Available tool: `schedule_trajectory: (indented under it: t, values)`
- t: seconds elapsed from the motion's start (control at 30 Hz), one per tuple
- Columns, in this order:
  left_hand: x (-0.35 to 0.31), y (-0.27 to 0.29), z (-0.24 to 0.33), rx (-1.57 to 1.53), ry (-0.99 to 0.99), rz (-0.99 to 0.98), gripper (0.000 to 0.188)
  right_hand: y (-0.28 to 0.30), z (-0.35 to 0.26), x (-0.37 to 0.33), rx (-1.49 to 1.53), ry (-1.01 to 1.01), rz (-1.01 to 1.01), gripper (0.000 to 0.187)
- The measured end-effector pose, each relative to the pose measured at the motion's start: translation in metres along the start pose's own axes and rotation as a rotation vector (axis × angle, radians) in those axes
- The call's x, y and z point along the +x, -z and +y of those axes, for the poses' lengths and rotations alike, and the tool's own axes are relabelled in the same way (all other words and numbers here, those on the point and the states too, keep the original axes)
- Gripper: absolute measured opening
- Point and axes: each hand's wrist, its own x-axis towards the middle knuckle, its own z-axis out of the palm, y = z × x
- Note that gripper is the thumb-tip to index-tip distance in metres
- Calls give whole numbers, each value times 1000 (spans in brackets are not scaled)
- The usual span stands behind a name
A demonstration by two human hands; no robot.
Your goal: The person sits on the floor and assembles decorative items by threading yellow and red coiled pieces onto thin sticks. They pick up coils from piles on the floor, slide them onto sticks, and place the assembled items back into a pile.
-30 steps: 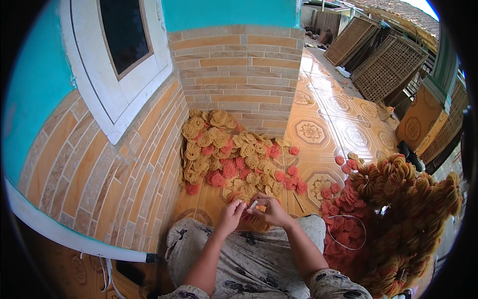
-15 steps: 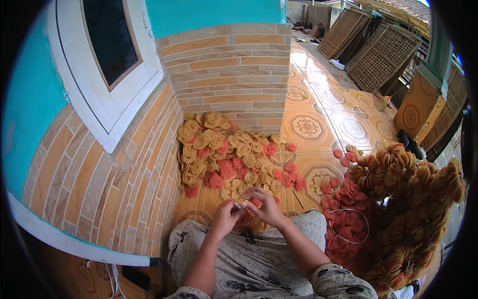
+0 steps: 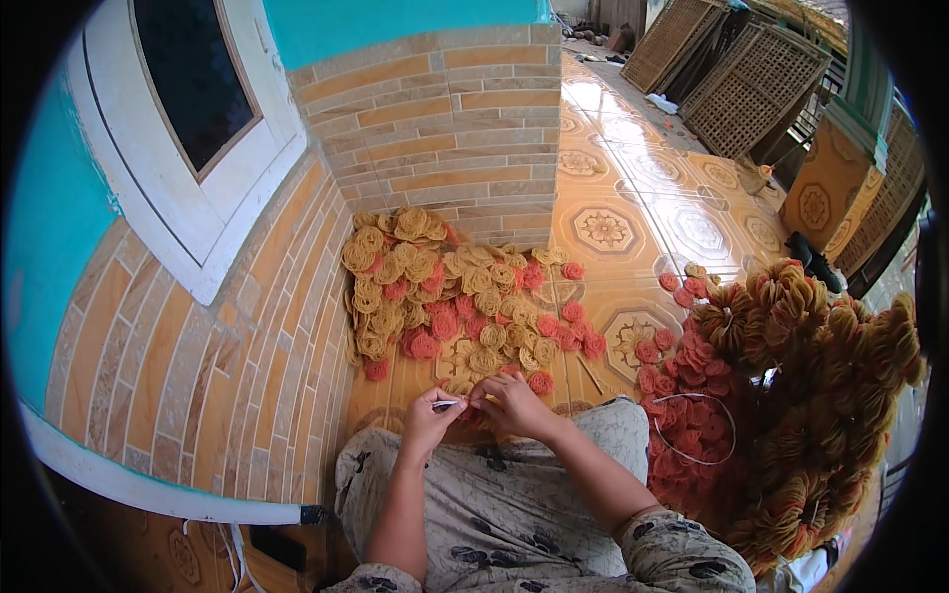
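My left hand [image 3: 425, 425] is closed in a pinch on a thin white strip [image 3: 445, 403], which sticks out between its fingertips. Right beside it, my right hand [image 3: 519, 407] has its fingers bent and pressed together, almost touching the left fingertips. What the right fingers grip is too small to make out. Both hands are above my lap. Beyond them lies a loose heap of tan lacy spiral discs [image 3: 395, 267], which look like raw crackers. Pink discs [image 3: 425, 344] of the same shape are mixed in. A few discs lie partly hidden under my hands.
At my right stand large strung bunches of brown discs [image 3: 830, 395]. A pile of pink discs [image 3: 692, 395] lies beside them, with a white looped cord [image 3: 732, 435] on it. A brick-patterned wall [image 3: 445, 128] bounds the left and front. Woven racks [image 3: 756, 89] lean at the far right.
My hands have shifted slightly left, and the right hand's raised fingers have come down toward the left fingertips. The white strip shows more clearly. The whole view has tilted a little.
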Motion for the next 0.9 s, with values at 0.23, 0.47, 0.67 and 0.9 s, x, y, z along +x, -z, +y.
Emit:
schedule_trajectory:
  t: [0.23, 0.47, 0.67, 0.9]
  values:
    - [2, -17, -5, 829, -754, 283, 20, -8, 3, -1, 180, -81, 29, 18]
    - [-4, -36, -9, 718, -748, 234, 24, -14, 24, -2, 409, -372, -4, 30]
    - [-10, -22, -18, 630, -548, 222, 23, -22, 41, -6, 50, -529, 260, 29]
    - [-36, 2, -59, 553, -303, 290, 28, -21, 64, -9, -220, -653, 294, 29]
